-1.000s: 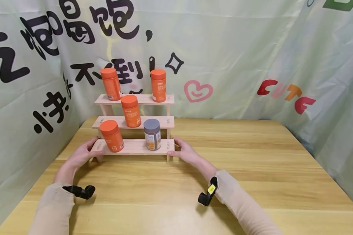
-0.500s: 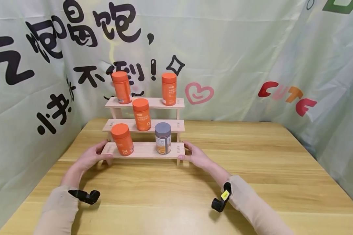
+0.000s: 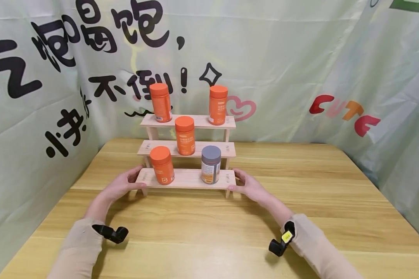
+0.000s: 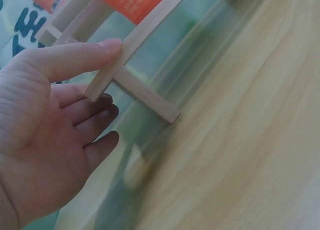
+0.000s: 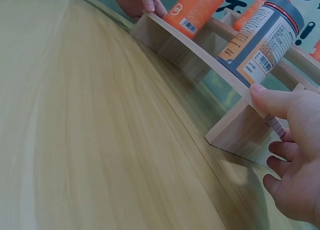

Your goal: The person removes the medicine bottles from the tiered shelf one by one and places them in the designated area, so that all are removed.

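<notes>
A three-tier pale wooden display shelf point(image 3: 186, 179) stands on the table with bottles on every tier. My left hand point(image 3: 123, 184) grips the left end of its lowest tier; in the left wrist view the thumb point(image 4: 85, 57) lies along the board's edge with the fingers below. At the opposite end my right hand point(image 3: 249, 186) holds the same tier, thumb point(image 5: 267, 100) on the front edge. A grey-capped bottle point(image 3: 211, 166) and an orange bottle point(image 3: 162, 166) share the bottom tier. Another orange bottle point(image 3: 185, 136) is on the middle tier, and two more orange bottles point(image 3: 218, 106) top the shelf.
The wooden table point(image 3: 202, 232) extends in front of the shelf and to its right. A printed cloth backdrop point(image 3: 279, 69) hangs behind the table and along both sides. Each forearm wears a black wrist camera point(image 3: 282, 242) over a beige sleeve.
Both hands have slid the shelf to the right across the table, bottles and all. The bottles keep their places on the tiers, upright.
</notes>
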`<state>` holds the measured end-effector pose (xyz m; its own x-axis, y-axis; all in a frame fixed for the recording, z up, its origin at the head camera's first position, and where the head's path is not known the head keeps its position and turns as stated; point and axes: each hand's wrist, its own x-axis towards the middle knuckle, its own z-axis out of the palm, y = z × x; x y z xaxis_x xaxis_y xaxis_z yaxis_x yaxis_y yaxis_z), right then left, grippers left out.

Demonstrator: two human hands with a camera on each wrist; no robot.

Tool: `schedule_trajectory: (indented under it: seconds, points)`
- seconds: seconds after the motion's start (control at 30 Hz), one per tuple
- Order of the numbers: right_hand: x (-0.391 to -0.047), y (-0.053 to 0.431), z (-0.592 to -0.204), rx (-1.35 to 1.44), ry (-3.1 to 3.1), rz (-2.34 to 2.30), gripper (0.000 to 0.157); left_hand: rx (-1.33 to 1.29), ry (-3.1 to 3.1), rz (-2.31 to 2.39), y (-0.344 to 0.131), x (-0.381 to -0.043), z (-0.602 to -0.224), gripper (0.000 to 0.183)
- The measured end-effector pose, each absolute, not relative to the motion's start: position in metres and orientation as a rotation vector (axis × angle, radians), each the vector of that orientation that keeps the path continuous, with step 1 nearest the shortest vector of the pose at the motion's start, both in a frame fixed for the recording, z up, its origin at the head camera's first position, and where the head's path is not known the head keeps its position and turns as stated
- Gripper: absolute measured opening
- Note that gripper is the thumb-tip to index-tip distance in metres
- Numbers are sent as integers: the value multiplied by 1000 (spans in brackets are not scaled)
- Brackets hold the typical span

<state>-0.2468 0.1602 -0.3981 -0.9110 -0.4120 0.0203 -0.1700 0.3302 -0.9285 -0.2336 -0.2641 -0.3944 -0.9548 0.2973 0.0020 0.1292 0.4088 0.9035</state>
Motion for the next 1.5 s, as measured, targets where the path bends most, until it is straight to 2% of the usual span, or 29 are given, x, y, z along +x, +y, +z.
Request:
schedule_trajectory:
  seconds: [0.43,1.5]
  points:
    - [-240,202,-395,-527,2344,-1639,78,576,2346,1660,-235,-241,-397,82]
    - [-217,265,-399,-550,2373,-1636,75,711,2234,1681,-183,-234,-404,82]
